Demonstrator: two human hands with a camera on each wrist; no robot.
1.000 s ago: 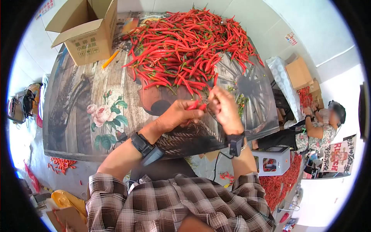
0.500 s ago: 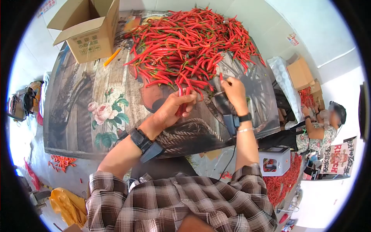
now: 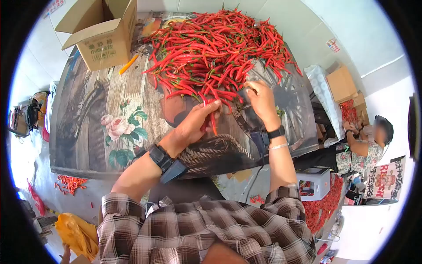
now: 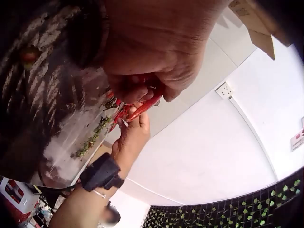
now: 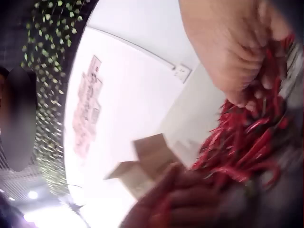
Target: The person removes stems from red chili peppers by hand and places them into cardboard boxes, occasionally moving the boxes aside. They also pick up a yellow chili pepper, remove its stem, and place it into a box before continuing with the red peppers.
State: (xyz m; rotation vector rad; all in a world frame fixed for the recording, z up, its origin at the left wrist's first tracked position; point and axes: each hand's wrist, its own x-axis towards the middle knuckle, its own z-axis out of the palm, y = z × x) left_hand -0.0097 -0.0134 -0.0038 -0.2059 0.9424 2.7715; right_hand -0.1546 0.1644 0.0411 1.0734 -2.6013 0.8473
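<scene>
Well, open carton (image 3: 102, 47), bottom hidden — left hand (image 3: 190, 125) grips chilies (image 3: 214, 124).

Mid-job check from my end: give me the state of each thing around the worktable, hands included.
Left hand: curled round a few chilies.
Right hand: fingers curled, near the pile; cannot tell whether it holds anything.
Chili pile: heaped loose on the table.
Cardboard box: upright, top open, flaps spread.
Yellow stick: lying on the table by the box.
Wall socket: no plug visible in it.
</scene>
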